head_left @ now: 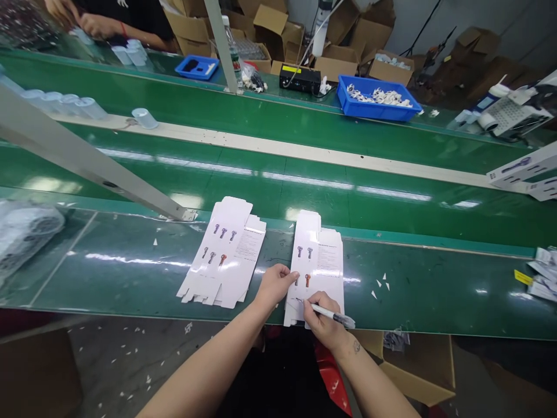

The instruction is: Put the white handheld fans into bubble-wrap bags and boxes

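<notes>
the right hand (pixel 324 320) is closed around a white pen (pixel 327 313), its tip pointing left over the near left part of a printed flat carton (pixel 329 270); i cannot tell whether the tip touches the surface. the left hand (pixel 275 285) has its thumb and fingertips at the carton's left edge, drawn close together; whether they pinch the edge or only rest on it, i cannot tell. the carton lies at the near edge of a green workbench (pixel 143 281), in front of the person, with small printed pictures on its left panel and lines of text on its right one.

to the left, apart from it, lies a stack of similar cartons (pixel 224 255), slightly askew. to the right are a few small white scraps (pixel 378 284). on the far side, a blue bin (pixel 372 111) holds white parts, and at the far left another person's hands (pixel 96 26) are near some translucent cups (pixel 136 52).
</notes>
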Tool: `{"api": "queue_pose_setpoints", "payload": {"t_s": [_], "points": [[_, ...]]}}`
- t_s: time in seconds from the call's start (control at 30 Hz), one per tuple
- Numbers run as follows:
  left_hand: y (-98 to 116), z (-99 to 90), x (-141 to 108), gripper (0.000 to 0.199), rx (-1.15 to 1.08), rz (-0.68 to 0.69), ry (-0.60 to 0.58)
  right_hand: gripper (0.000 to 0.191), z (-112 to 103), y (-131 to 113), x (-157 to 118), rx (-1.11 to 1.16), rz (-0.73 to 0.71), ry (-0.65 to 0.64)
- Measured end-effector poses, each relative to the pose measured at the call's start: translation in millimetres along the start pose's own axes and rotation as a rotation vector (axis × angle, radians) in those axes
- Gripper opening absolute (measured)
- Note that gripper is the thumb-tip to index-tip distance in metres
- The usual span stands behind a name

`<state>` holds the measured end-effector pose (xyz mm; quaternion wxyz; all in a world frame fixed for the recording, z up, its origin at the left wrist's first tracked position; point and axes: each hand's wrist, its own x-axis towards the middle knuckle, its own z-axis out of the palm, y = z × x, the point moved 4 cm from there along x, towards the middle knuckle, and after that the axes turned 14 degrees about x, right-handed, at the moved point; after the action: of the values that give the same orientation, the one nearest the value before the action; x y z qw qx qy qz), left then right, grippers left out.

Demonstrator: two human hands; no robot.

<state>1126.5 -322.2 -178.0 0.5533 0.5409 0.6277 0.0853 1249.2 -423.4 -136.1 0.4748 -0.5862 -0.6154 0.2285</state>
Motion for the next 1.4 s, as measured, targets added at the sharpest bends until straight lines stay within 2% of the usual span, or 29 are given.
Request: {"api": "queue_pose_setpoints", "payload": {"t_s": [0.1, 0.2, 0.23, 0.3, 0.4, 0.47, 0.5, 0.53, 0.57, 0.6, 0.7, 0.73, 0.77, 0.83, 0.9, 0.97, 1.17, 1.4], "points": [[1.5, 2.1, -0.6, 0.025, -0.067, -0.031, -0.031, 0.017, -2.5, 1.1, -2.2, 0.051, 0.047, 0.007], [3.5, -15.5, -0.7, 0.031, -0.179, -0.060, -0.064, 0.015, -14.0, 6.6, -0.6, 0.176, 0.163, 0.175], [3.7, -29.7, -0.6, 0.033, -0.201, -0.062, -0.068, 0.015, -19.2, 9.6, 2.0, 0.212, 0.199, 0.256], [2.2, -71.4, -0.8, 0.037, -0.188, -0.058, -0.047, 0.014, -27.5, 16.5, 11.1, 0.236, 0.248, 0.380], [-4.4, -149.9, -2.8, 0.039, 0.009, -0.083, 0.092, 0.015, -29.7, 28.5, 30.8, 0.196, 0.273, 0.386], [-6.2, -193.2, -7.3, 0.035, 0.290, -0.121, 0.335, 0.015, -26.5, 36.4, 40.7, 0.173, 0.283, 0.351], [-3.8, -204.5, -10.6, 0.033, 0.420, -0.115, 0.461, 0.016, -24.4, 39.8, 43.5, 0.169, 0.289, 0.340], [-0.2, -206.2, -13.5, 0.032, 0.505, -0.088, 0.552, 0.016, -22.4, 42.6, 45.1, 0.167, 0.294, 0.332], [3.5, -197.6, -15.0, 0.031, 0.531, -0.048, 0.577, 0.016, -20.5, 44.8, 45.7, 0.166, 0.298, 0.325], [6.1, -179.6, -14.7, 0.033, 0.499, -0.010, 0.522, 0.017, -19.0, 46.4, 45.8, 0.165, 0.300, 0.319], [9.5, -92.0, -9.6, 0.038, 0.261, 0.033, 0.099, 0.016, -16.9, 48.9, 46.4, 0.155, 0.305, 0.307], [10.9, -63.4, -8.8, 0.036, 0.209, 0.051, 0.010, 0.016, -17.3, 48.8, 47.1, 0.149, 0.300, 0.309], [12.0, -39.3, -8.2, 0.032, 0.179, 0.066, -0.038, 0.016, -18.3, 48.2, 47.9, 0.144, 0.292, 0.315], [12.6, -8.6, -6.9, 0.023, 0.156, 0.085, -0.023, 0.016, -21.8, 45.1, 48.1, 0.137, 0.272, 0.336], [11.0, 2.0, -5.7, 0.019, 0.160, 0.074, 0.037, 0.016, -26.7, 38.8, 43.5, 0.139, 0.247, 0.364], [8.8, 0.7, -4.3, 0.018, 0.172, 0.051, 0.063, 0.015, -29.5, 29.8, 33.5, 0.144, 0.215, 0.349], [6.6, -9.5, 2.2, 0.020, 0.165, 0.026, 0.035, 0.018, -9.2, 10.0, -1.0, 0.114, 0.169, 0.025], [5.5, -1.1, 4.0, 0.022, 0.125, 0.042, 0.023, 0.017, 2.2, 7.3, -2.5, 0.071, 0.132, 0.032]]}}
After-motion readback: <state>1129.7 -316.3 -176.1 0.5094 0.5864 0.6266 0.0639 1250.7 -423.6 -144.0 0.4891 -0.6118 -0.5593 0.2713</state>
